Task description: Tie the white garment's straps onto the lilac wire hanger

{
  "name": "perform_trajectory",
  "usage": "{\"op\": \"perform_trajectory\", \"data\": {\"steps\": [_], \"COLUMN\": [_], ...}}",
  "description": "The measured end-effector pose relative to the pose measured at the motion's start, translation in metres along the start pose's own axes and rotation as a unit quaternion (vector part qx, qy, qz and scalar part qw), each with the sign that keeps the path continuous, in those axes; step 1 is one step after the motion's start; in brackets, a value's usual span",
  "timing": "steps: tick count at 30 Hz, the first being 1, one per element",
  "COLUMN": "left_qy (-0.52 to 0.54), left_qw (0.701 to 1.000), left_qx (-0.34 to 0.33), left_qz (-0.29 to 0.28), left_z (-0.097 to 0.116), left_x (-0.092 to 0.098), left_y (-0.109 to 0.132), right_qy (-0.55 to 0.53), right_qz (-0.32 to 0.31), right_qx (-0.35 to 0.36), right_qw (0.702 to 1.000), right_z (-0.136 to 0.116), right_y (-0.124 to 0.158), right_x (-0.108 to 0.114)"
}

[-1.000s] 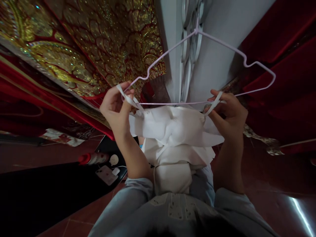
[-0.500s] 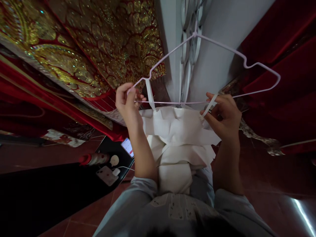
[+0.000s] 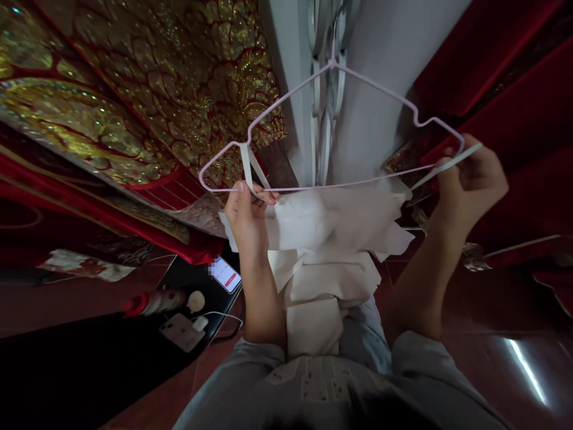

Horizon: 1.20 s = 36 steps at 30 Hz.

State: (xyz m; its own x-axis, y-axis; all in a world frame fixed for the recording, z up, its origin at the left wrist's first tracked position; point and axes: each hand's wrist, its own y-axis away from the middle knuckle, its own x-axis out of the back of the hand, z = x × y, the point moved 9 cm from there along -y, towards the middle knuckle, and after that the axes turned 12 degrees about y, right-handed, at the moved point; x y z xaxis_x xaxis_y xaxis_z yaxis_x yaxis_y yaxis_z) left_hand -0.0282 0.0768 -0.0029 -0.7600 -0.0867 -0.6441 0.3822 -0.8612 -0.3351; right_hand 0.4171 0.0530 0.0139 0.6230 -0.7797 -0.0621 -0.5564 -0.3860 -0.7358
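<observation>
A pale pink clothes hanger (image 3: 376, 89) hangs in front of me by its hook. Below it is a white garment (image 3: 308, 224) with thin straps, its lower folds lying towards my lap. The left strap (image 3: 245, 161) loops over the hanger's left notch. My left hand (image 3: 248, 209) is closed on the hanger's lower bar near the bottom of that strap. At the hanger's right end, my right hand (image 3: 478, 176) pinches the right strap (image 3: 447, 164), pulled taut up from the garment. Some of its fingers are hidden behind the hanger's end.
Gold-sequined red garments (image 3: 215, 77) hang at left, and dark red cloth (image 3: 501, 89) at right. A grey metal lattice (image 3: 320, 107) stands behind the hanger. On the black table (image 3: 89, 358) lie a lit phone (image 3: 226, 275), another phone (image 3: 179, 332) and a red-capped bottle (image 3: 152, 303).
My right hand has moved right and up, drawing the right strap out to the hanger's end. My left hand has slid from the hanger's left end to its lower bar beside the left strap.
</observation>
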Motion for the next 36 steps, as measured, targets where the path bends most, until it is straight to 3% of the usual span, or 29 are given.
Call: {"op": "perform_trajectory", "data": {"steps": [5,8,9,11,13,15,16,18,19,20,23,27,33,36], "left_qy": [0.043,0.044,0.041,0.033,0.024,0.017,0.013,-0.004,-0.022,-0.048,-0.140,-0.193,-0.053,0.011], "left_qw": [0.998,0.998,0.998,0.998,0.998,0.999,0.999,0.999,0.999,0.998,0.990,0.977,0.990,0.997], "left_qx": [-0.021,-0.023,-0.025,-0.028,-0.028,-0.026,-0.027,-0.036,-0.043,-0.049,-0.035,0.041,0.036,0.023], "left_qz": [-0.031,-0.043,-0.045,-0.046,-0.043,-0.044,-0.043,-0.035,-0.024,-0.011,0.006,-0.082,-0.129,-0.075], "left_z": [0.006,0.006,0.006,0.007,0.007,0.007,0.007,0.008,0.009,0.011,0.020,0.037,0.088,0.098], "left_x": [-0.003,-0.004,-0.004,-0.004,-0.005,-0.006,-0.006,-0.004,-0.002,0.002,0.010,-0.005,-0.040,-0.022], "left_y": [0.002,0.001,0.001,0.002,0.002,0.004,0.004,0.006,0.007,0.008,0.013,0.019,0.005,-0.010], "right_qy": [0.057,0.125,0.135,0.115,0.079,0.086,0.081,0.062,0.051,0.041,0.021,0.023,0.028,0.019], "right_qz": [-0.170,-0.215,-0.192,-0.088,-0.021,-0.108,-0.189,-0.337,-0.375,-0.385,-0.330,-0.330,-0.337,-0.338], "right_qx": [0.030,0.103,0.132,0.184,0.199,0.159,0.138,0.091,0.071,0.053,0.025,0.005,-0.003,-0.002], "right_qw": [0.983,0.963,0.963,0.972,0.977,0.978,0.969,0.935,0.923,0.921,0.943,0.944,0.941,0.941], "right_z": [-0.043,-0.076,-0.086,-0.107,-0.120,-0.122,-0.122,-0.118,-0.116,-0.114,-0.108,-0.107,-0.108,-0.107], "right_y": [-0.033,-0.032,-0.028,-0.015,0.009,0.036,0.053,0.090,0.104,0.113,0.123,0.130,0.122,0.116], "right_x": [-0.053,-0.071,-0.068,-0.050,-0.034,-0.046,-0.059,-0.082,-0.088,-0.091,-0.089,-0.093,-0.094,-0.089]}}
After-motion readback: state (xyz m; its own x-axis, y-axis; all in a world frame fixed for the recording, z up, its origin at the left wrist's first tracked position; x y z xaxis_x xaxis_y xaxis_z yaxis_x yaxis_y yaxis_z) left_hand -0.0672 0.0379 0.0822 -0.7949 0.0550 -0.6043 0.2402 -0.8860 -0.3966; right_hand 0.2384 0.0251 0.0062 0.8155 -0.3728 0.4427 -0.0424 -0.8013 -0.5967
